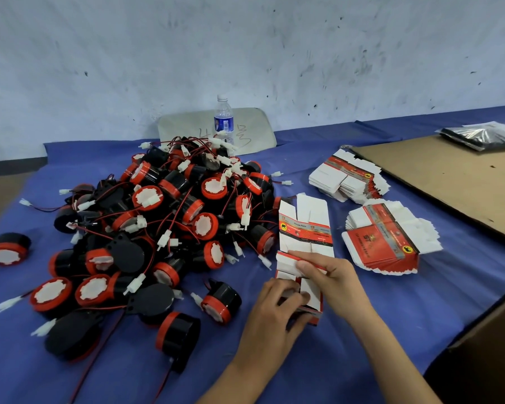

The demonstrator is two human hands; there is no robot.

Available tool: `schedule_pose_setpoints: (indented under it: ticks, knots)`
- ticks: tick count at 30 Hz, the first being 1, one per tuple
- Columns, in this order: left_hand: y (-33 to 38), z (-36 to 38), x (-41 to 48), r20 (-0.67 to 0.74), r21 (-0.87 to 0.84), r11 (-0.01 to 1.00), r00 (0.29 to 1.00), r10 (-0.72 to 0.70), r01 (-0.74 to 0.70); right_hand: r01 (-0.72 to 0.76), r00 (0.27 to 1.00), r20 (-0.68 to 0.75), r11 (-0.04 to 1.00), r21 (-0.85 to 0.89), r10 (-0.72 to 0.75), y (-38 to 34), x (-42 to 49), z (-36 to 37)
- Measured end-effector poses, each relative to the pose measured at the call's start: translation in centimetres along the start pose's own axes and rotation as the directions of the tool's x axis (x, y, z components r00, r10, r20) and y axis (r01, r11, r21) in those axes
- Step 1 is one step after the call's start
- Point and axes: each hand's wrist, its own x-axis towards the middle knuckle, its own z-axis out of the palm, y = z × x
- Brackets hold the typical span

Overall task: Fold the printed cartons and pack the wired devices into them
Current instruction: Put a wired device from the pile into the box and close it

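**One fold under way**

On the counter [362, 330], a heap of wired devices [164, 223] lies left of the printed carton [312, 293]. The left hand [274, 310] grips its near end. The right hand [333, 275] pinches a flap, which may buckle if pressed off its crease.

Rear wall [245, 39] and table [41, 360].
Scuffed pale wall behind a blue-covered table; possibly brown floor [0, 199] at left.

Device pile [158, 228] left — carton stacks [382, 240] right; bottle [224, 119] behind pile.
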Motion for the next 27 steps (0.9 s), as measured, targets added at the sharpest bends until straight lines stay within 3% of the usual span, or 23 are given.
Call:
schedule_pose_setpoints:
  ticks: [6, 12, 18, 27]
  knots:
    - [0.3, -0.3, -0.1, -0.050, -0.044, 0.998, 0.998, -0.043, 0.040, 0.063, 0.995, -0.068, 0.997, -0.044, -0.066, 1.7, -1.9, 1.5]
    - [-0.2, -0.7, -0.2, -0.218, -0.283, 0.923, 0.920, -0.326, 0.260, 0.157, 0.986, -0.010, 0.951, -0.268, -0.165, 2.8, -3.0, 2.1]
    - [-0.5, -1.0, 0.0, -0.112, -0.439, 0.825, 0.890, -0.443, 0.356, 0.168, 0.985, -0.009, 0.965, -0.202, -0.174, 3.1, -3.4, 2.1]
    - [-0.6, -1.2, 0.0, -0.108, -0.510, 0.773, 0.864, -0.492, 0.376, 0.246, 0.967, 0.020, 0.909, -0.337, -0.254, 3.0, -3.4, 2.1]
